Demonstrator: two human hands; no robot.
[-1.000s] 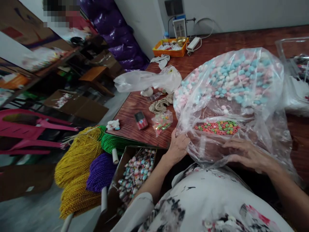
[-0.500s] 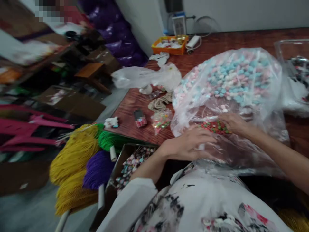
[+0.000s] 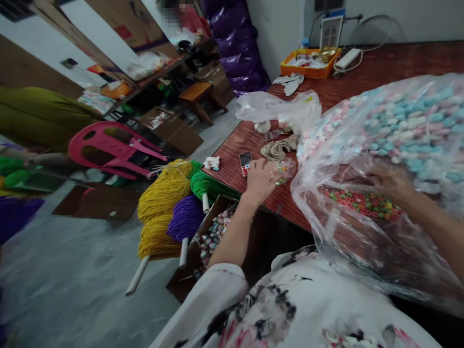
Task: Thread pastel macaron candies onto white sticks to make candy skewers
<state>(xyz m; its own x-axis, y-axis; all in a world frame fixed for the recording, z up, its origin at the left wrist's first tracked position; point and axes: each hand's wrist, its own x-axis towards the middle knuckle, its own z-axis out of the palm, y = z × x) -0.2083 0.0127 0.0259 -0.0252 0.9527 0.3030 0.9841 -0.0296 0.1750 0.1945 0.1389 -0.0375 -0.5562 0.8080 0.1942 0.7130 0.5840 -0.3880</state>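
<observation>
The small bead bag point(image 3: 287, 170), long axis unclear, lies on the table point(image 3: 232, 157) at three o'clock from the nearer left hand point(image 3: 261, 178), whose fingers overlap it, though whether they or the right hand's point(image 3: 393, 181) are clamped I cannot tell.

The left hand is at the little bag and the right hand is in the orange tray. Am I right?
No, the right hand isn't in the orange tray. The head view shows it at the big plastic bag, beside red and green beads. The left hand is at the little bag.
</observation>
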